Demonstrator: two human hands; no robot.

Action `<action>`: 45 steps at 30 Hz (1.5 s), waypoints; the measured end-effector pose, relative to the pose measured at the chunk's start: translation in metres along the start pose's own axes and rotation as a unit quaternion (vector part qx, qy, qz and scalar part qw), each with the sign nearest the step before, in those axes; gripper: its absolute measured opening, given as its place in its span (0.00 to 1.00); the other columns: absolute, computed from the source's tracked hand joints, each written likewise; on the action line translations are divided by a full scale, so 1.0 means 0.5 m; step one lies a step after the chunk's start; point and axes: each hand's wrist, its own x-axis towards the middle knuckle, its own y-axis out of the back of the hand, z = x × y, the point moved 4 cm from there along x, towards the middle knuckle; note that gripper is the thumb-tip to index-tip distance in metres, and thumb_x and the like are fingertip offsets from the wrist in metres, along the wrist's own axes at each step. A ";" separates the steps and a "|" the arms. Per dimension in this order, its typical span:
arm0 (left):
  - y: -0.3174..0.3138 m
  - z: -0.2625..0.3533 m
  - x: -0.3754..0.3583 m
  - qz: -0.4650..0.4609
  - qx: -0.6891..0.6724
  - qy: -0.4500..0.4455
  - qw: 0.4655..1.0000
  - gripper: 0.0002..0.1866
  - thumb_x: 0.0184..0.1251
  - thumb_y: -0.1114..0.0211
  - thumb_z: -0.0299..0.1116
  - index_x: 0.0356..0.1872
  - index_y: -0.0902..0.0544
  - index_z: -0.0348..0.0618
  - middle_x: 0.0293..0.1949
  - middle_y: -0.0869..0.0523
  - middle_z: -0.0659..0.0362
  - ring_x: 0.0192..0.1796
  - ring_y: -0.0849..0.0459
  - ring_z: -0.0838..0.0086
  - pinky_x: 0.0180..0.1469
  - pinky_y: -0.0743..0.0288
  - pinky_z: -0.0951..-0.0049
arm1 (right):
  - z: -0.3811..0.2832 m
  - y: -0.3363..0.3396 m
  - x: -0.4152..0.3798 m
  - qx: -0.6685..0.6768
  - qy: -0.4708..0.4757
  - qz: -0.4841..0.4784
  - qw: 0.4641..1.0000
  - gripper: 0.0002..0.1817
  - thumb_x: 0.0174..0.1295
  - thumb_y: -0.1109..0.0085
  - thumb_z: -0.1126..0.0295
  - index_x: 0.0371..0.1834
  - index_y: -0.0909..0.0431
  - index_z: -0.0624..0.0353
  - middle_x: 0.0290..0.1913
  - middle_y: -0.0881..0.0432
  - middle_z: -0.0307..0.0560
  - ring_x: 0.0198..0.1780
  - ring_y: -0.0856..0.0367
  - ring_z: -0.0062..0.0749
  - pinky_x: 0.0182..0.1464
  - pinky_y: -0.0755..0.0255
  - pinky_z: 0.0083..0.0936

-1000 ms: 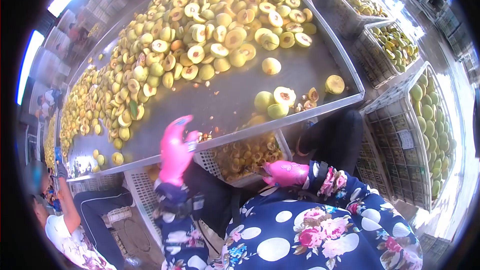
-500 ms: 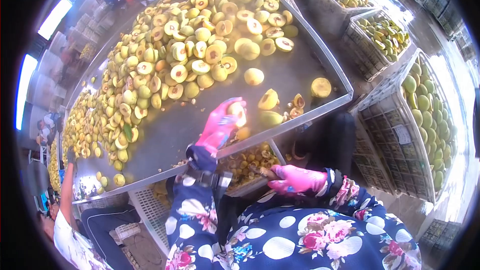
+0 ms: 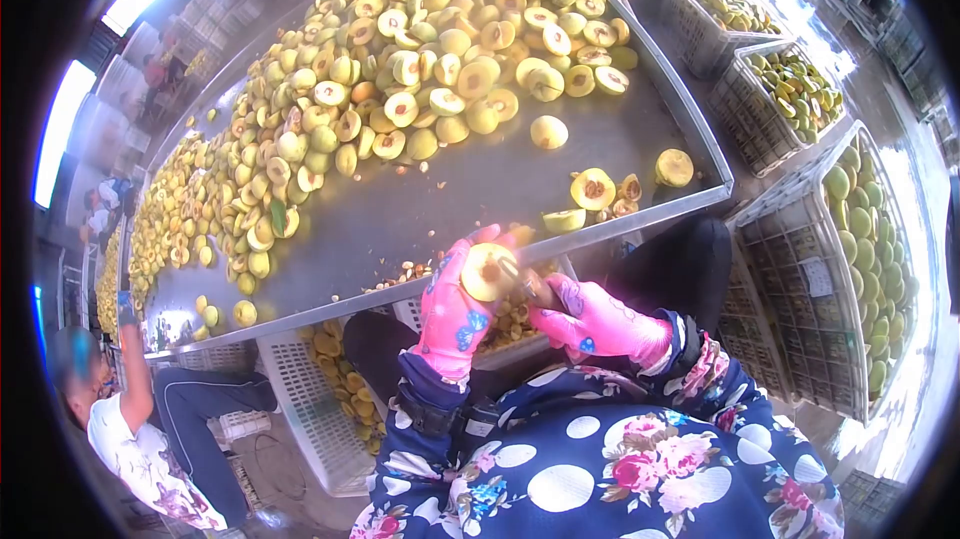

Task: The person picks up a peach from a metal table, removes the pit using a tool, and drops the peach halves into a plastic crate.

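My left hand [image 3: 452, 309], in a pink glove, holds a yellow peach half [image 3: 487, 272] with its pale cut face turned up, just in front of the table's near edge. Closed round the brown handle of a small tool [image 3: 537, 289], my right hand [image 3: 610, 325] wears a matching glove. The tool's front end meets the right side of the fruit; its tip is blurred. Beyond my hands, a few peach halves [image 3: 593, 189] and loose bits lie near the corner of the metal table [image 3: 390, 229].
A large heap of peach halves [image 3: 400, 109] covers the table's far and left parts. Below the edge stand a white crate [image 3: 310, 419] and a container of scraps. Crates of fruit [image 3: 800, 269] line the right. A co-worker [image 3: 130, 439] sits at left.
My left hand has drawn back from over the table edge with the peach half, down to my right hand. My right hand has risen slightly, bringing the tool against the fruit. The view has shifted.
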 end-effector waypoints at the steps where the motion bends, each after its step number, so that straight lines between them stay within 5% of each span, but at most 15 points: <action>1: -0.001 -0.002 -0.002 -0.001 -0.005 0.001 1.000 0.24 0.75 0.58 0.42 0.60 0.32 0.32 0.56 0.25 0.41 0.54 0.23 0.55 0.58 0.28 0.57 | -0.007 0.001 0.000 -0.019 0.014 0.010 1.000 0.13 0.64 0.46 0.66 0.46 0.32 0.64 0.24 0.24 0.51 0.26 0.22 0.39 0.30 0.31 0.32; 7: -0.015 -0.007 -0.019 -0.027 0.034 -0.019 0.999 0.21 0.75 0.58 0.35 0.61 0.33 0.29 0.60 0.28 0.42 0.62 0.27 0.59 0.63 0.31 0.65 | -0.024 -0.002 0.004 -0.075 -0.018 0.006 0.997 0.14 0.64 0.46 0.65 0.44 0.33 0.65 0.27 0.22 0.59 0.31 0.19 0.50 0.32 0.30 0.37; 13: -0.016 -0.013 -0.023 0.024 0.120 -0.074 0.990 0.22 0.76 0.60 0.42 0.57 0.28 0.34 0.51 0.21 0.45 0.52 0.21 0.63 0.55 0.26 0.67 | -0.012 -0.012 0.012 -0.107 0.001 0.021 0.994 0.15 0.64 0.47 0.64 0.43 0.33 0.67 0.29 0.22 0.63 0.36 0.19 0.58 0.33 0.29 0.40; 25: 0.021 -0.016 -0.012 0.041 0.300 -0.151 0.941 0.20 0.75 0.56 0.40 0.50 0.23 0.33 0.43 0.17 0.50 0.42 0.18 0.70 0.46 0.23 0.73 | 0.008 -0.026 0.030 -0.147 -0.019 -0.031 0.988 0.17 0.64 0.50 0.64 0.43 0.35 0.71 0.31 0.21 0.69 0.38 0.20 0.60 0.35 0.29 0.43; 32: 0.059 -0.010 0.002 -0.088 0.405 0.034 0.910 0.21 0.75 0.53 0.41 0.49 0.23 0.31 0.42 0.17 0.50 0.44 0.17 0.71 0.46 0.22 0.72 | 0.050 -0.018 0.035 -0.221 -0.013 -0.128 0.967 0.16 0.63 0.51 0.65 0.43 0.35 0.70 0.30 0.21 0.66 0.36 0.20 0.58 0.35 0.28 0.42; 37: 0.069 -0.033 -0.011 0.005 0.272 0.012 0.962 0.19 0.74 0.52 0.40 0.49 0.22 0.34 0.43 0.17 0.51 0.45 0.18 0.70 0.47 0.23 0.73 | 0.053 -0.013 0.038 -0.141 -0.124 -0.134 0.973 0.15 0.63 0.52 0.65 0.42 0.34 0.68 0.27 0.22 0.59 0.30 0.19 0.49 0.30 0.28 0.36; 40: 0.054 -0.040 -0.029 0.075 0.215 -0.047 0.973 0.16 0.73 0.49 0.38 0.48 0.22 0.36 0.42 0.16 0.53 0.43 0.18 0.70 0.45 0.22 0.73 | 0.075 -0.027 0.054 -0.195 0.066 -0.056 0.977 0.14 0.63 0.51 0.65 0.41 0.34 0.68 0.25 0.23 0.54 0.24 0.20 0.40 0.24 0.29 0.32; 43: 0.079 -0.060 -0.021 0.133 0.182 -0.104 0.969 0.12 0.70 0.44 0.35 0.46 0.21 0.37 0.39 0.16 0.54 0.40 0.17 0.72 0.40 0.21 0.73 | 0.067 -0.038 0.046 -0.052 -0.129 -0.107 0.985 0.14 0.63 0.50 0.64 0.40 0.34 0.68 0.23 0.23 0.54 0.22 0.20 0.39 0.23 0.30 0.33; 45: 0.094 -0.065 -0.023 0.170 0.176 -0.122 0.962 0.10 0.68 0.41 0.33 0.44 0.20 0.37 0.37 0.15 0.55 0.36 0.17 0.73 0.37 0.21 0.74 | 0.084 -0.059 0.049 -0.111 -0.068 -0.084 0.988 0.14 0.63 0.50 0.64 0.39 0.34 0.68 0.22 0.23 0.53 0.23 0.20 0.41 0.24 0.30 0.33</action>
